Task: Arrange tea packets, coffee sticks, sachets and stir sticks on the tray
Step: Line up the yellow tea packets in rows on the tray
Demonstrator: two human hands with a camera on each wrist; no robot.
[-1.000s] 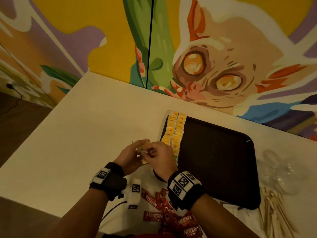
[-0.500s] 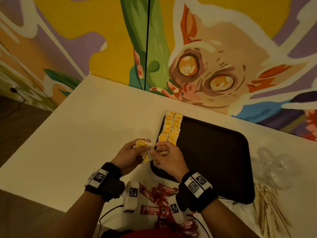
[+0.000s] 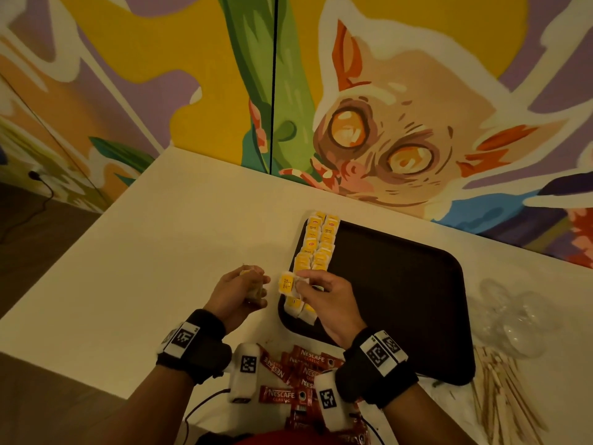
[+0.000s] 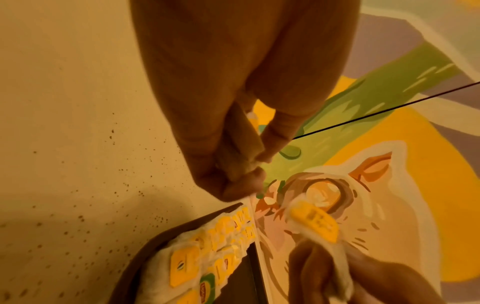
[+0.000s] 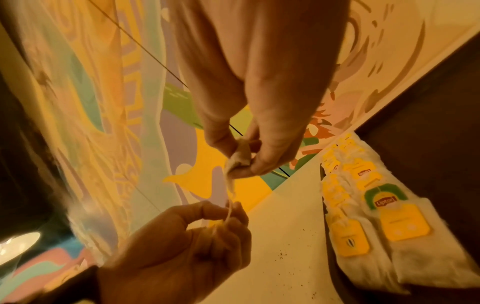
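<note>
Head view: a person's right hand (image 3: 324, 300) pinches a yellow-labelled tea packet (image 3: 286, 283) between thumb and fingertips, holding it just above the near left corner of a dark tray (image 3: 401, 300). Beyond that hand, two rows of tea packets (image 3: 316, 244) line the tray's left edge. The left hand (image 3: 239, 292), just left of the right one and apart from it, curls around a bunch of further tea bags (image 3: 253, 284) over the white table (image 3: 144, 252). Red coffee sticks (image 3: 288, 377) lie heaped between the two wrists; wooden stir sticks (image 3: 500, 390) lie well to the right of the right wrist, with clear plastic cups (image 3: 519, 319) beyond them.

Left wrist view: the left hand's fingers (image 4: 233, 164) clamp pale tea bags; below them the right hand holds its packet up, the tray's rows beside it. Dark specks dot the table.

Right wrist view: the right fingertips (image 5: 249, 162) pinch the packet's white paper; the left hand below is curled on its bunch. The tray's rows lie to the right.
</note>
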